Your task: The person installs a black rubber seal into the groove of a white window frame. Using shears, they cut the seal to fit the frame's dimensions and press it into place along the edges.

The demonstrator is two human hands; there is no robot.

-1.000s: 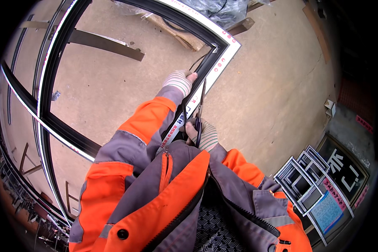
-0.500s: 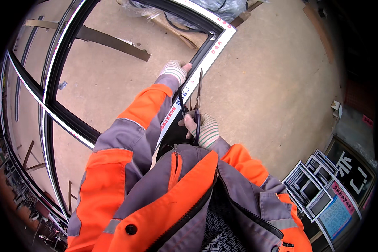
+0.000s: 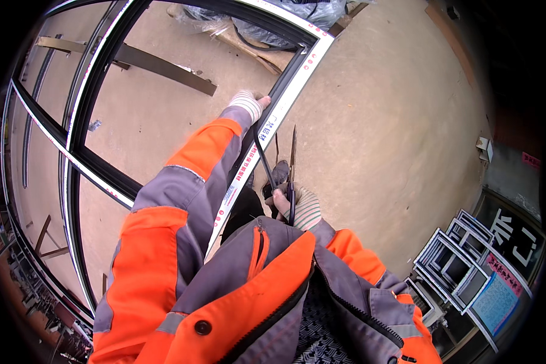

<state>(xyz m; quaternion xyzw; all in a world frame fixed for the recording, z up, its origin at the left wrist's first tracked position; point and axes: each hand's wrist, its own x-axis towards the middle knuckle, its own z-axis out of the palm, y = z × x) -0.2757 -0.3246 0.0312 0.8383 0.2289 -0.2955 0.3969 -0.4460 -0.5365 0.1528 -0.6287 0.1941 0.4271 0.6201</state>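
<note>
A large window frame (image 3: 291, 82), with black profiles and white printed protective film, slants across the view in front of me. My left hand (image 3: 249, 104), in a striped knit glove with a bare thumb tip, is closed at the inner side of its right bar, thumb against the black edge. Its other fingers are mostly hidden. A black rubber strip (image 3: 264, 159) leaves the bar just below that hand and crosses the film to my right hand (image 3: 302, 203). That gloved hand is closed around dark scissors (image 3: 293, 148), blades pointing away from me and parted, with the strip's end at its fingers.
Past the frame's far end lie plastic-wrapped goods (image 3: 267, 30) on cardboard. A flat bar (image 3: 167, 71) lies beneath the frame. Small sample frames (image 3: 452, 267) and a dark sign (image 3: 515, 233) stand at the right. My shoe (image 3: 279, 171) shows beyond the right hand.
My right hand has drawn back toward my body with the scissors, away from the bar. More of the strip now stretches between bar and hand. My left hand stays at about the same spot.
</note>
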